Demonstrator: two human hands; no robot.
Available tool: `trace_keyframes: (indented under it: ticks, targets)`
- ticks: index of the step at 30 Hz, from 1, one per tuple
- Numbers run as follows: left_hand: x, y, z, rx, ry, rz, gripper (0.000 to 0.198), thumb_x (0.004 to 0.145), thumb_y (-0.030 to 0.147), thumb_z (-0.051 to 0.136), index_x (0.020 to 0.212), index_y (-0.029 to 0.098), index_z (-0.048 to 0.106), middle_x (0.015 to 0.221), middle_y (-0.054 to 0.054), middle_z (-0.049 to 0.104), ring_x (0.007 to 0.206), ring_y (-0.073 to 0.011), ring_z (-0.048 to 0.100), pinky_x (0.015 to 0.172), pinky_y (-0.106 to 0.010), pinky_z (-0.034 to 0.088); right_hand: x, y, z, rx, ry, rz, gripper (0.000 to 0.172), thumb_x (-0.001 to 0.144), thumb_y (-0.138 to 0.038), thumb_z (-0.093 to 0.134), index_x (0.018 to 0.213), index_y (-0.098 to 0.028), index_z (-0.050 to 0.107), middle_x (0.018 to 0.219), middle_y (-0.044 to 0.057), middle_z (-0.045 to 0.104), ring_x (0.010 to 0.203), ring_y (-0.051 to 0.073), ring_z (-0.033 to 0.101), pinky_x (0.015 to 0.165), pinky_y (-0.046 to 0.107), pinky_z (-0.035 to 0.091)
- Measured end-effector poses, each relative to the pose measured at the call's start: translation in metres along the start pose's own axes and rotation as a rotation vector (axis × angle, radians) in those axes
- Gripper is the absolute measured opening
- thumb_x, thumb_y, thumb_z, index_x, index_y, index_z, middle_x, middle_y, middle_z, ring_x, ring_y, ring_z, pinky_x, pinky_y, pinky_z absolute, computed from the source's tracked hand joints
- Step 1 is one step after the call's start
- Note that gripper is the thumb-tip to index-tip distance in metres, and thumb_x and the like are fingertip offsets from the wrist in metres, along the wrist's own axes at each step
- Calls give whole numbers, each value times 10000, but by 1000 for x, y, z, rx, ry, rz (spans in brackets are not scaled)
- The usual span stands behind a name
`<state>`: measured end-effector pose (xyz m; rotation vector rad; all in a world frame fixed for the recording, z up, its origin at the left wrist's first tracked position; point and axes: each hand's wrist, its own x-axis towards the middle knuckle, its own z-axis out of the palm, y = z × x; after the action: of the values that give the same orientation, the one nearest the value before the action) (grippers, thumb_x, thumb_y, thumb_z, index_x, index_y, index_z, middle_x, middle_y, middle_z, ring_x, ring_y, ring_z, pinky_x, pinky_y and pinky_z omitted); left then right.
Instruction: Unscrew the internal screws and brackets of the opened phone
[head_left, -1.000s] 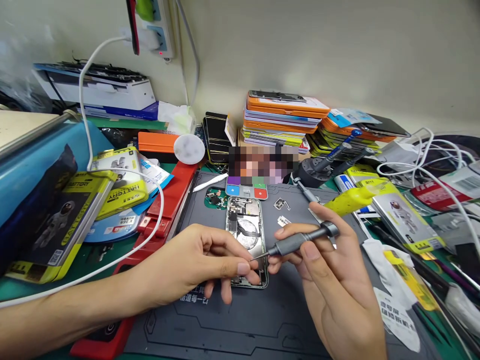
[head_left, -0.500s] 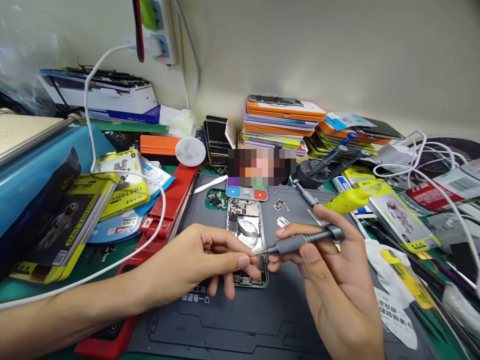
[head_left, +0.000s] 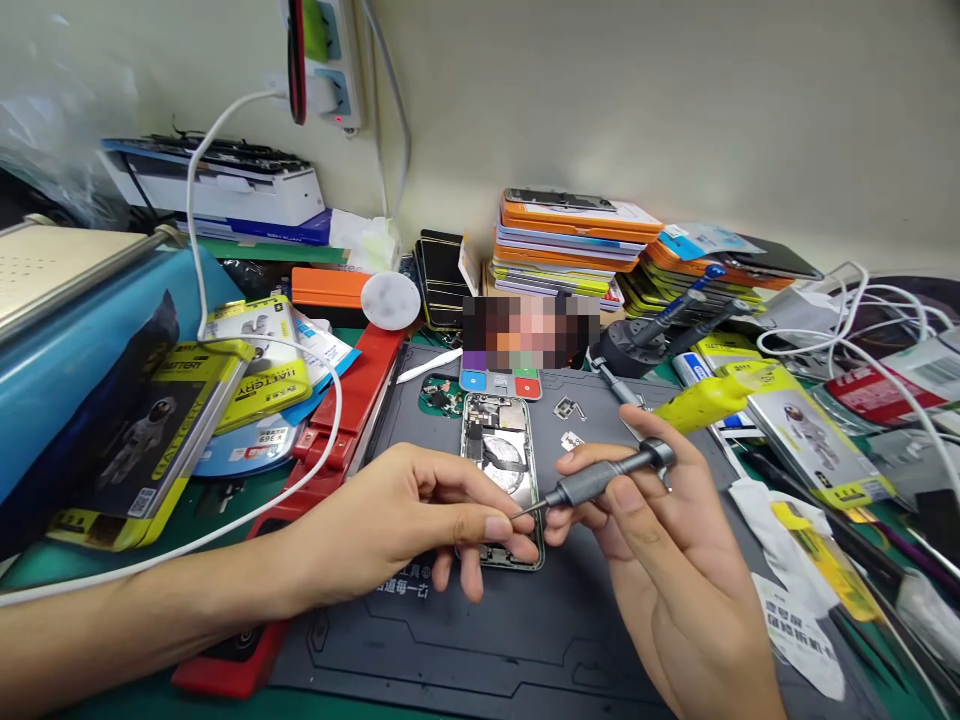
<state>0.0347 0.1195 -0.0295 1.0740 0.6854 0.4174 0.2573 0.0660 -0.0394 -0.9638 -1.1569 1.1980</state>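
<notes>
My right hand (head_left: 660, 560) holds a grey precision screwdriver (head_left: 592, 484) by its handle, thumb below and a finger against the end cap. Its thin shaft points left. At the tip, the thumb and fingers of my left hand (head_left: 420, 515) pinch together; whether a small screw is also between them cannot be seen. Below both hands lies an opened phone (head_left: 516, 416) with its inner parts bare, its lower half partly covered by my left fingers. A small green circuit board (head_left: 441, 396) and a little metal bracket (head_left: 568, 408) lie beside the phone.
A dark work mat (head_left: 465, 650) lies under the phone. A red clamp-like fixture (head_left: 360, 385) stands left, crossed by a white cable (head_left: 339, 420). Battery boxes (head_left: 161, 440) are heaped left. A screwdriver holder (head_left: 628, 347) and a yellow bottle (head_left: 705, 398) are at right, near stacked orange boxes (head_left: 574, 235).
The whole view has shifted slightly, so the bench things appear further right. Both hands keep nearly the same grip on the screwdriver; the razor blade is now more covered by my right hand.
</notes>
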Motion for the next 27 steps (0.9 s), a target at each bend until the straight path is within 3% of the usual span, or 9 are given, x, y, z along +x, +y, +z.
trace_keyframes:
  ticks: [14,21,27]
  targets:
    - [-2,1,2,-67,-33,-1,231,978,334,792,1050,116,814,1076,-111,810,680,-69,713,610,-138,518,1,-3,0,78,-17,77,487,1148,-331,554,1540,-288,267,1177,93,565,840,135,670,797,209,640]
    - [0,-1,1,-76,-40,-2,269,970,362,802,1070,112,790,1107,-124,806,696,-81,724,620,-153,529,-1,-3,1,79,-53,36,410,1175,-297,483,1525,-281,270,1163,93,577,829,130,681,783,207,647]
    - [1,-3,1,-41,-26,-19,252,970,355,792,1063,121,788,1094,-104,808,700,-91,727,613,-162,518,5,-8,-4,170,-65,105,439,1169,-300,490,1552,-261,281,1162,85,571,808,109,670,768,179,643]
